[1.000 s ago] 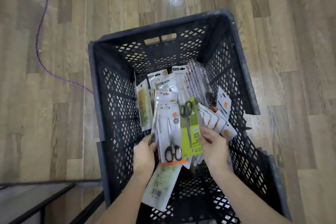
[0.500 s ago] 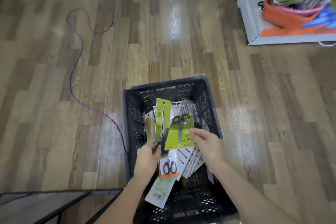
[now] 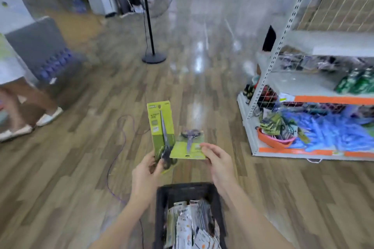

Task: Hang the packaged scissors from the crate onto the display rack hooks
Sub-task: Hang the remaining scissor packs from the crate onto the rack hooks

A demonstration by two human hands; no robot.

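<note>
Both hands had risen clear of the crate (image 3: 187,190) since half a second earlier, and the view had swung up from the floor toward the shop. The left hand (image 3: 146,174) gripped a tall green scissors pack (image 3: 160,125) by its lower end, fingers curled round the handle part, the card standing nearly upright. The right hand (image 3: 217,160) pinched a shorter green scissors pack (image 3: 189,147) at its right edge, lying flatter and tilted away. The two packs touched or overlapped near their lower corners.

A white display rack (image 3: 269,79) stood off to the right, well apart from both hands, so the right hand was nearer it. Its hooks could not be made out through the blur.

Below the hands, the black crate held many more carded packs (image 3: 190,226), heaped loosely. An orange basin (image 3: 273,143) on the rack's bottom shelf held small packets.
</note>
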